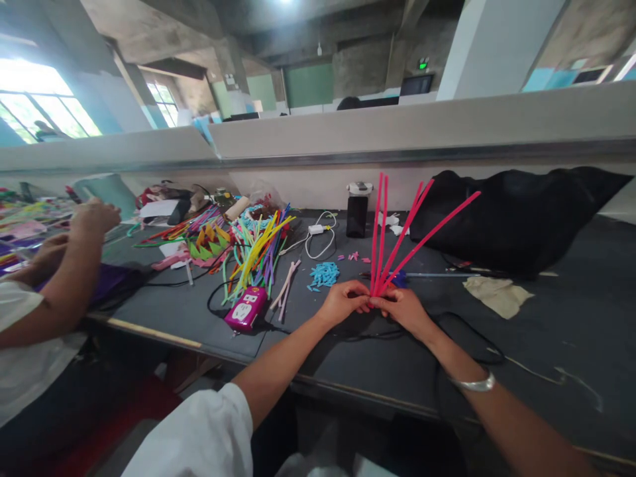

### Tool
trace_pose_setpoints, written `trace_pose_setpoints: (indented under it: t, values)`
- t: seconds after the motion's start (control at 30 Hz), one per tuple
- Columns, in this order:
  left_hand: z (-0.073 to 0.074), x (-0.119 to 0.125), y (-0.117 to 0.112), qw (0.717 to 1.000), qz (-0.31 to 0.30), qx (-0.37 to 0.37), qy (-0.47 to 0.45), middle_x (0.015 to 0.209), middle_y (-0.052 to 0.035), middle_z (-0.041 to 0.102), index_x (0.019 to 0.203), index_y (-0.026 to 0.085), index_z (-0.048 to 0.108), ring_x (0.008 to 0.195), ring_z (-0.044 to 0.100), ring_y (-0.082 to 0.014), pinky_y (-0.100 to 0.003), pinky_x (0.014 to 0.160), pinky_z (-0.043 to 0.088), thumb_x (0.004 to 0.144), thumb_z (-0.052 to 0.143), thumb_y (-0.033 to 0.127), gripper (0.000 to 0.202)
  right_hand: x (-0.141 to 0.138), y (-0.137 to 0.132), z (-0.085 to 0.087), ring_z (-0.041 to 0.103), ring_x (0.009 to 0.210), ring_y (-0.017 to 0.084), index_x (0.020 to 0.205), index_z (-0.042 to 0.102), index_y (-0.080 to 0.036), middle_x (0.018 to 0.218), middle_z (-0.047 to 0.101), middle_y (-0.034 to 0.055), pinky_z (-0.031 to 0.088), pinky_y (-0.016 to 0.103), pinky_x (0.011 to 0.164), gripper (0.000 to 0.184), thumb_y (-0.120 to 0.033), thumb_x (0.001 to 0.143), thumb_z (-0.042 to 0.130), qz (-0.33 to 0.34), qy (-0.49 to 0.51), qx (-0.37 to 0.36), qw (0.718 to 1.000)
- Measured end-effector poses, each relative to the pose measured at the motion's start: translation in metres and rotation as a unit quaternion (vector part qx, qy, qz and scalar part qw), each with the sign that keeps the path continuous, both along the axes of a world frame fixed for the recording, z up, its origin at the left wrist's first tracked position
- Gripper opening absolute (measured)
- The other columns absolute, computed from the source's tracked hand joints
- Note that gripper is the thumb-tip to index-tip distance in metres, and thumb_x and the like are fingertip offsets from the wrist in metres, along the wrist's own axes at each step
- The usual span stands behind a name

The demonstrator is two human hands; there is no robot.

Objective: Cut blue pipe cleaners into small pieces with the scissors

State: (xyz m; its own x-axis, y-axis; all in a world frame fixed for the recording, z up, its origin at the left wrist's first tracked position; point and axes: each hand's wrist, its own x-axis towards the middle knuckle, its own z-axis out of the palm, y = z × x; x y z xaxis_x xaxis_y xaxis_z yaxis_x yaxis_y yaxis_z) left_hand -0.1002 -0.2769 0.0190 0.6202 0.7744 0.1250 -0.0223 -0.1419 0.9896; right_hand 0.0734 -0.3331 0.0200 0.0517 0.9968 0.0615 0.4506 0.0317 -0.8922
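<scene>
My left hand (342, 301) and my right hand (405, 308) meet over the dark table (546, 331), both pinched on the base of a bunch of several pink pipe cleaners (397, 232). The stems fan upward and to the right from my fingers. A silver bracelet (474, 383) sits on my right wrist. Just left of my hands lie blue cut pieces (322, 273) and pale pink stems (285, 285).
A pile of colourful pipe cleaners (253, 248), a magenta power strip (245, 308), a white charger cable (318, 238), a dark cup (356, 212), a black bag (517, 212) and a beige cloth (497, 291) lie on the table. Another person's arms (64, 265) work at left.
</scene>
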Motion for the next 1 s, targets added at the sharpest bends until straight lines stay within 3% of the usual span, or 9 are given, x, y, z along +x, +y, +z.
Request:
trace_pose_setpoints:
  t: [0.2,0.37,0.53,0.7,0.87,1.0]
  values:
    - [-0.006,0.003,0.002,1.000,-0.011,0.019,-0.010,0.069,-0.0002,0.062,0.081,0.012,0.061,0.060,0.060,-0.0090,-0.022,0.062,0.050,0.073,0.065,0.021,0.013,-0.002,-0.001,0.004,0.054,0.050,0.012,0.071,0.071,-0.017,0.060,0.065,0.0020,0.042,0.023,0.052,0.032,-0.048,0.072,0.063,-0.010,-0.044,0.031,0.998]
    - [-0.004,0.001,0.003,0.998,0.028,0.054,0.001,0.072,0.0035,0.055,0.082,0.015,0.052,0.060,0.055,-0.0073,-0.019,0.058,0.044,0.069,0.064,0.016,0.018,-0.002,0.000,0.000,0.057,0.055,0.014,0.075,0.071,-0.019,0.067,0.067,0.0025,0.045,0.026,0.056,0.030,-0.046,0.077,0.059,0.010,-0.064,0.069,0.996]
    - [-0.002,-0.002,0.004,0.989,0.018,0.146,0.023,0.082,-0.0008,0.058,0.098,0.015,0.058,0.071,0.053,-0.0101,-0.021,0.063,0.042,0.075,0.068,0.030,0.030,-0.005,0.001,-0.004,0.058,0.059,0.017,0.074,0.071,-0.019,0.064,0.066,0.0027,0.045,0.028,0.060,0.023,-0.037,0.077,0.057,0.033,-0.111,0.082,0.990]
    - [-0.002,0.000,0.007,0.976,0.013,0.210,0.055,0.076,-0.0026,0.059,0.086,0.013,0.065,0.070,0.052,-0.0117,-0.023,0.064,0.041,0.085,0.059,0.037,0.025,-0.006,0.004,-0.009,0.058,0.059,0.016,0.073,0.071,-0.020,0.067,0.068,0.0019,0.044,0.028,0.060,0.024,-0.038,0.079,0.057,0.049,-0.110,0.082,0.989]
    - [-0.002,0.001,0.008,0.973,0.028,0.230,0.014,0.080,-0.0053,0.063,0.083,0.013,0.070,0.077,0.057,-0.0140,-0.025,0.071,0.044,0.084,0.061,0.039,0.027,-0.006,0.005,-0.011,0.055,0.051,0.015,0.074,0.072,-0.018,0.057,0.064,0.0001,0.041,0.027,0.054,0.023,-0.039,0.076,0.061,0.035,-0.078,0.036,0.996]
    - [-0.001,0.001,0.009,0.973,0.027,0.227,0.002,0.081,-0.0061,0.065,0.082,0.014,0.072,0.077,0.059,-0.0145,-0.025,0.072,0.046,0.084,0.062,0.041,0.028,-0.006,0.005,-0.008,0.061,0.061,0.016,0.074,0.072,-0.021,0.069,0.069,0.0015,0.047,0.029,0.064,0.024,-0.039,0.080,0.057,0.055,-0.096,0.080,0.991]
